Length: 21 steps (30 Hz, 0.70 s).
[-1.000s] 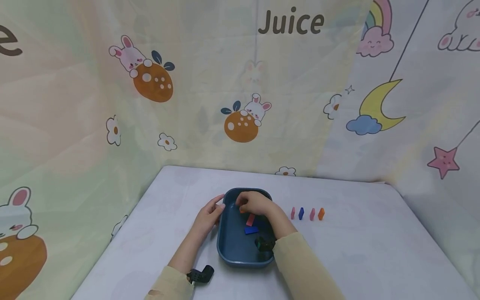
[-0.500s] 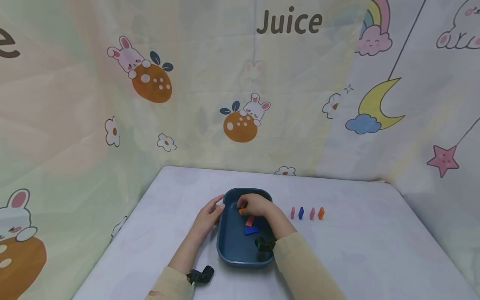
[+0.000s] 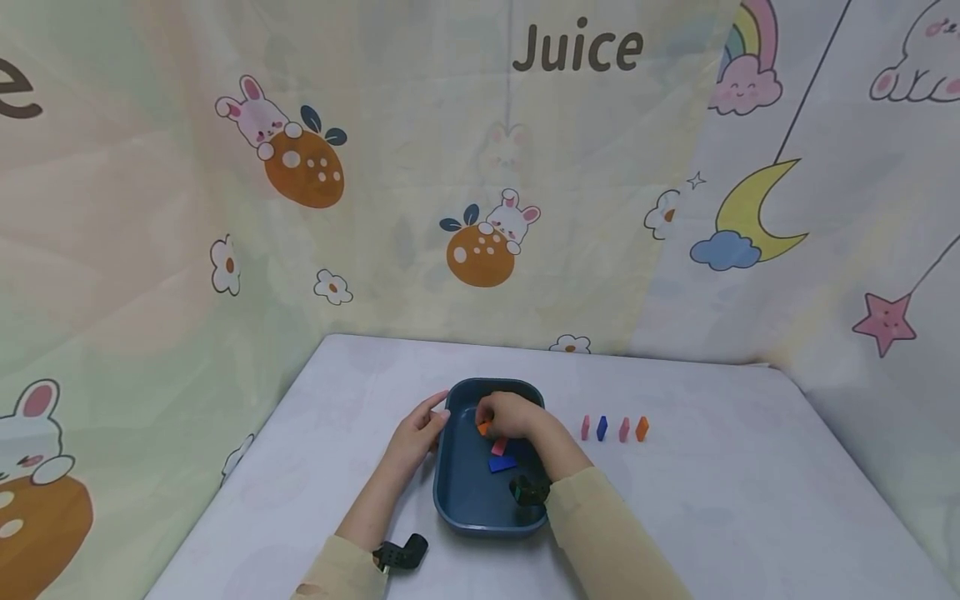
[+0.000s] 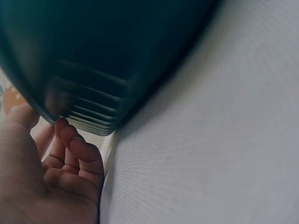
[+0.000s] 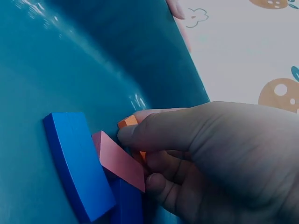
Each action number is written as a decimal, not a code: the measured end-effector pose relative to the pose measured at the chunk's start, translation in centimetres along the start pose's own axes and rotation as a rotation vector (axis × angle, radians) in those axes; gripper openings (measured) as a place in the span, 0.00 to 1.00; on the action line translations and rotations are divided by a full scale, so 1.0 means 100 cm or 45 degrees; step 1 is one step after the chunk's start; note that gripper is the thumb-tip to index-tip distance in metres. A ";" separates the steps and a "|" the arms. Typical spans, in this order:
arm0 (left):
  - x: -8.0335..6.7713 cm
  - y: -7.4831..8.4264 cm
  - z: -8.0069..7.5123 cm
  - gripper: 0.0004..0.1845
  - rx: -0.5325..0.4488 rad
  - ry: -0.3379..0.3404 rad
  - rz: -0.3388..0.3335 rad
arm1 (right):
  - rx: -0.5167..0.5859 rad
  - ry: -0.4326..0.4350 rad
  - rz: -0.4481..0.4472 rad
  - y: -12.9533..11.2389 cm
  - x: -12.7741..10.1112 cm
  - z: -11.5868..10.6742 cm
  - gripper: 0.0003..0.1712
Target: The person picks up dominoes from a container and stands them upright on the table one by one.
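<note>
My left hand (image 3: 413,437) rests against the left side of the dark blue-green tray (image 3: 442,500), with its fingertips at the rim and outer wall. Inside the tray, my right hand (image 3: 512,414) pinches a small orange block (image 5: 128,122) between thumb and fingers; part of the block is hidden by them. Right beside those fingers leans a pink block (image 5: 122,161), partly over a blue block (image 5: 126,200). Another blue block (image 5: 77,165) lies alongside them.
To the right of the tray, a row of small blocks stands upright on the white table (image 3: 720,500): a pink block (image 3: 586,427), a blue block (image 3: 602,428), another pink block (image 3: 624,429) and an orange block (image 3: 642,428). A printed cloth backdrop (image 3: 397,250) hangs behind.
My right hand has shifted slightly toward me and to the right inside the tray, with the orange block at its fingertips. The left hand and the standing row are unchanged.
</note>
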<state>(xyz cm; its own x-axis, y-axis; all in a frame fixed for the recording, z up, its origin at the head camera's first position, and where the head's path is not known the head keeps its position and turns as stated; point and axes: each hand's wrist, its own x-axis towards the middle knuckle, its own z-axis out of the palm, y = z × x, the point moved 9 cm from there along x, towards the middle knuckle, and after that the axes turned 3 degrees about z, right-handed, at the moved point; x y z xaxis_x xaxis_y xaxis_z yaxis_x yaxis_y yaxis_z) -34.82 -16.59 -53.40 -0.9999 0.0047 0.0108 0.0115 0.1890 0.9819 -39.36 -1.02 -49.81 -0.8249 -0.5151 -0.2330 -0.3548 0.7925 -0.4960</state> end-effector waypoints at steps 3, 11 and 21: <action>0.000 0.000 0.001 0.24 0.010 -0.006 -0.002 | -0.032 0.009 -0.012 0.000 0.001 0.000 0.08; 0.001 -0.003 0.000 0.26 0.009 -0.003 -0.009 | -0.075 0.009 -0.032 -0.001 0.002 0.002 0.06; 0.000 -0.001 0.000 0.27 -0.001 -0.011 0.004 | -0.116 0.036 -0.073 -0.006 -0.001 -0.001 0.05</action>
<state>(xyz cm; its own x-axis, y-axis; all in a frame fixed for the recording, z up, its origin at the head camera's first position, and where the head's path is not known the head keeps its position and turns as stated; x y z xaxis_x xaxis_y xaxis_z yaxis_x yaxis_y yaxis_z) -34.79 -16.60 -53.47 -0.9998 0.0140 0.0125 0.0149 0.1883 0.9820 -39.15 -1.44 -49.40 -0.8139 -0.5517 -0.1820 -0.4389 0.7892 -0.4294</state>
